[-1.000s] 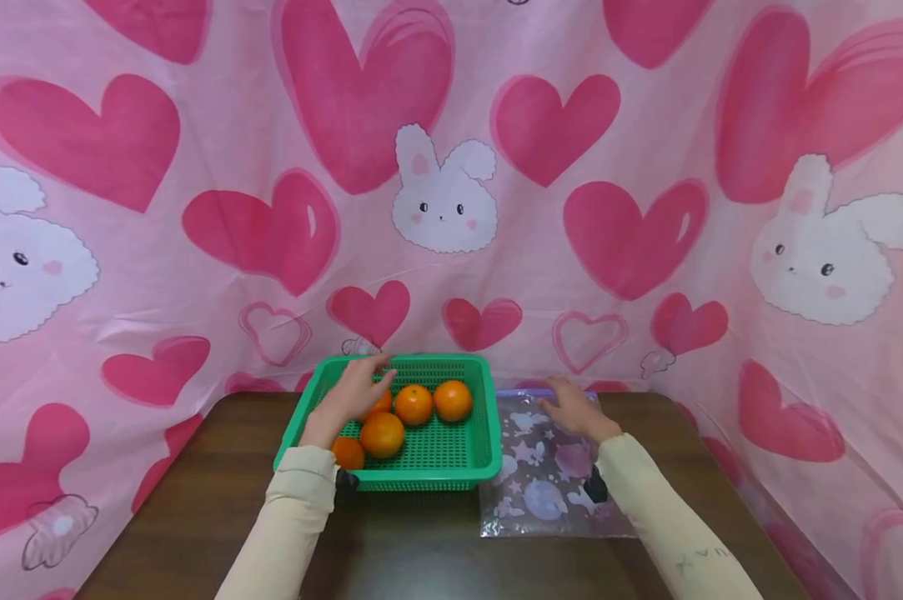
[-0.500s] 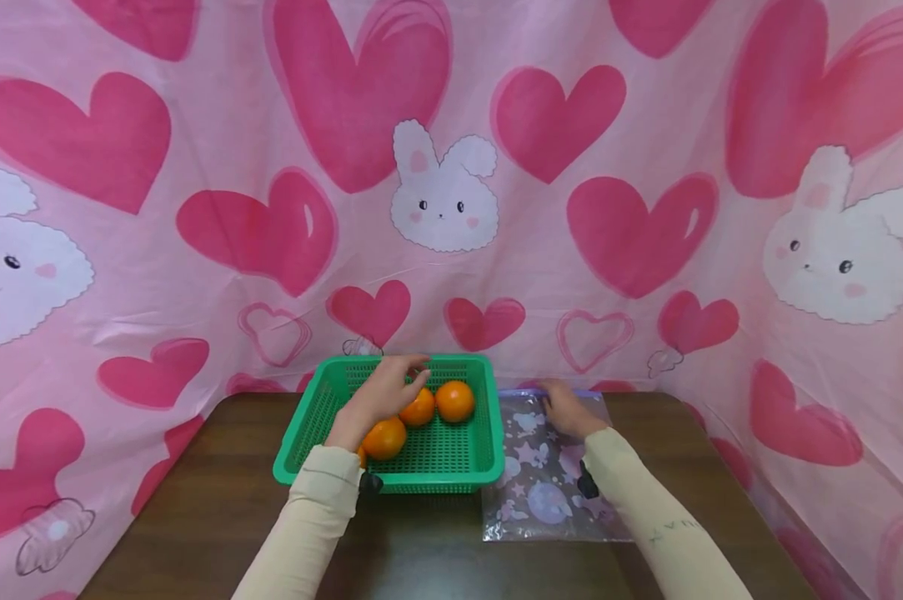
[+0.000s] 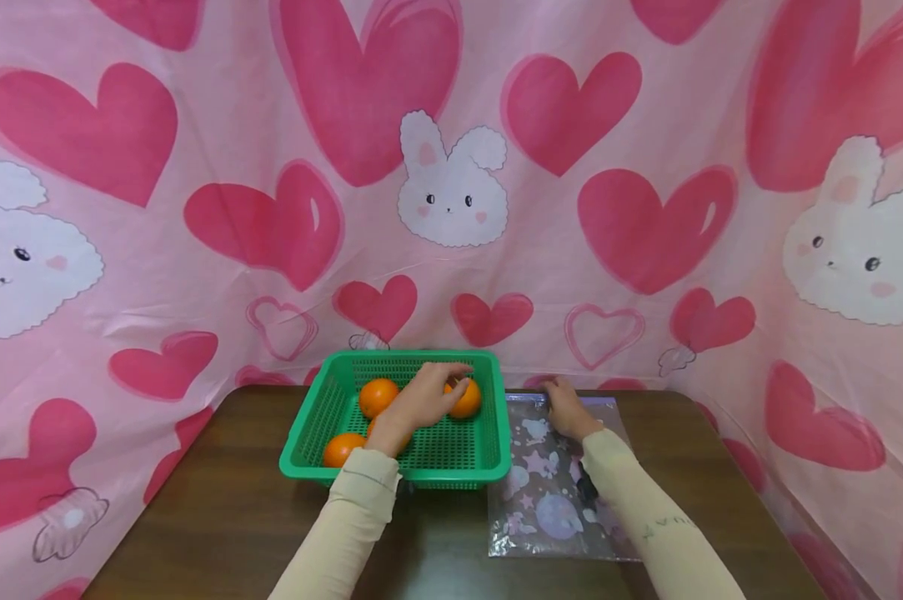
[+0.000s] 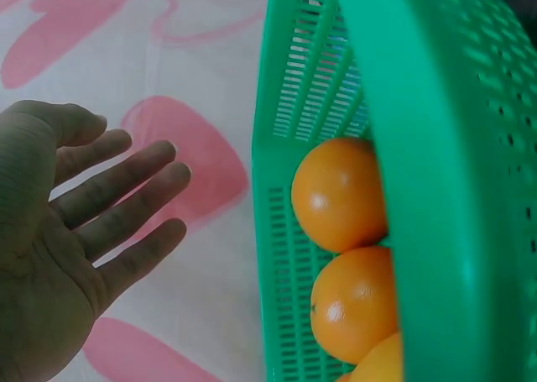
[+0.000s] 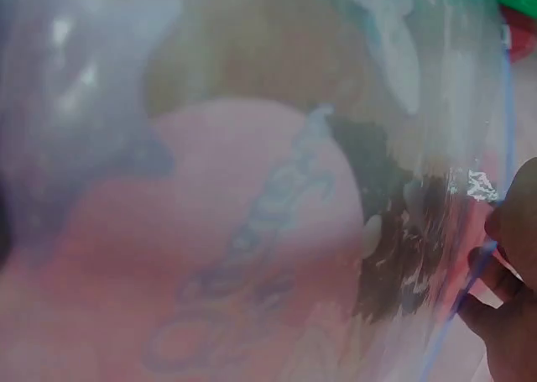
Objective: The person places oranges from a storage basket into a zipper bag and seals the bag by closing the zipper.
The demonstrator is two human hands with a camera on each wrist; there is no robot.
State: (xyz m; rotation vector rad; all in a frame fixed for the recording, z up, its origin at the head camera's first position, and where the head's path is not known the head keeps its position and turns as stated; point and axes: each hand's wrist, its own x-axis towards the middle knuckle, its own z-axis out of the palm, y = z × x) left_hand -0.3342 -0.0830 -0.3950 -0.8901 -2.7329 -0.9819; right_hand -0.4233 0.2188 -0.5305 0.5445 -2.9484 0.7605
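Note:
My left hand point(image 3: 424, 398) hovers over the green plastic basket point(image 3: 451, 475), its fingers spread and holding nothing in the left wrist view. Several oranges lie in the basket: one orange point(image 3: 378, 397) at the back, another orange point(image 3: 343, 451) near the front left, and an orange point(image 3: 466, 402) just beyond my left fingers. My forearm and hand partly cover the rest. To the right of the basket, a clear zip bag point(image 3: 554, 515) printed with purple shapes lies flat. At its zip edge my right hand point(image 3: 567, 412) pinches the blue strip point(image 5: 508, 138) between thumb and fingers.
Everything stands on a dark brown wooden table point(image 3: 218, 500). A pink cloth backdrop point(image 3: 496, 275) with hearts and rabbits hangs behind and at both sides. The basket's raised walls border the oranges, and its right wall stands close to the bag.
My left hand has moved right across the basket, uncovering oranges on the left. My right hand has moved from above the bag onto its zip edge and grips it.

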